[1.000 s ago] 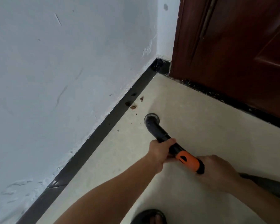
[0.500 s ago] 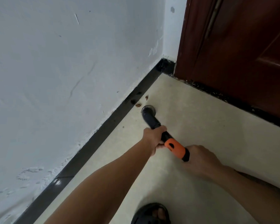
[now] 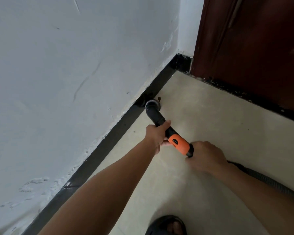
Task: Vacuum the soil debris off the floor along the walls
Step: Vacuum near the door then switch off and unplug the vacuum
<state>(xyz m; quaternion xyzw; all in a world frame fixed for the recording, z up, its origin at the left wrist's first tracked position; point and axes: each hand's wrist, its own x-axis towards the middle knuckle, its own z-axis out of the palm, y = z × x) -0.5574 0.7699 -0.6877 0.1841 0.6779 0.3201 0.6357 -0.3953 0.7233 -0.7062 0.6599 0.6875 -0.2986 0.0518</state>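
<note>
Soil debris (image 3: 159,99) shows as 1 brown crumb on the floor (image 3: 210,133), just beside the black skirting (image 3: 98,155) under the white wall (image 3: 58,82) and touching the far rim of the round nozzle (image 3: 153,105). The nozzle sits down at the skirting's foot, so a hard push could knock it against the skirting. The rim could also shove the crumb on toward the corner instead of drawing it in. The left hand (image 3: 157,134) is curled round the vacuum wand (image 3: 155,116) just ahead of its orange grip (image 3: 179,144). The right hand (image 3: 204,156) holds the rear end, where the ribbed hose (image 3: 261,180) trails off to the right. A tug on that hose could probably pull the nozzle off line. Specks also lie along the threshold under the brown door (image 3: 253,48) and might be missed. A second ago the nozzle stood out on open floor, short of 2 crumbs by the skirting. It has since moved onto that spot, and only 1 crumb shows, the other either covered or taken up.
</note>
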